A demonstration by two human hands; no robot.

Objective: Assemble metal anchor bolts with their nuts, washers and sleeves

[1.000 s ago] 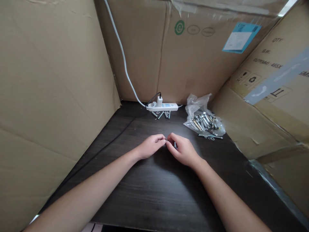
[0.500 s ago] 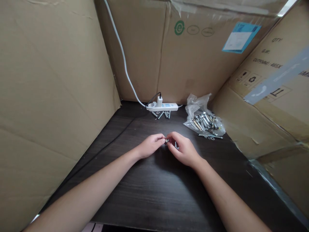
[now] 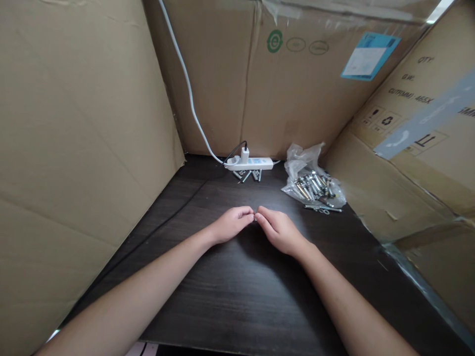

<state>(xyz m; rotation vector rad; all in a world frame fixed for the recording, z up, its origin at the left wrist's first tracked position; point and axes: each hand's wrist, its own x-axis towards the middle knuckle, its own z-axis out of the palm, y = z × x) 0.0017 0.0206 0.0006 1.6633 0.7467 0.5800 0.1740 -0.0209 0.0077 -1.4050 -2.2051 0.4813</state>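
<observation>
My left hand [image 3: 233,225] and my right hand [image 3: 277,228] meet fingertip to fingertip above the dark table. Both are closed, thumbs against fingers. Between the fingertips shows a sliver of a small metal part [image 3: 255,219]; the fingers hide the rest, so its exact kind cannot be made out. Beyond my right hand lies a clear plastic bag [image 3: 305,154] with several metal expansion bolts [image 3: 314,185] in it. In front of the bag are a loose bolt [image 3: 332,209] and a washer [image 3: 325,212].
A white power strip [image 3: 260,166] with a plugged-in charger [image 3: 245,155] stands at the back. Loose bolt parts [image 3: 247,176] lie before it. A black cable [image 3: 166,221] crosses the table's left side. Cardboard walls [image 3: 215,99] enclose the left, back and right.
My right fingers have closed down around the metal part, covering more of it; the gap between that hand's thumb and fingers is gone. My left hand has stayed nearly still.
</observation>
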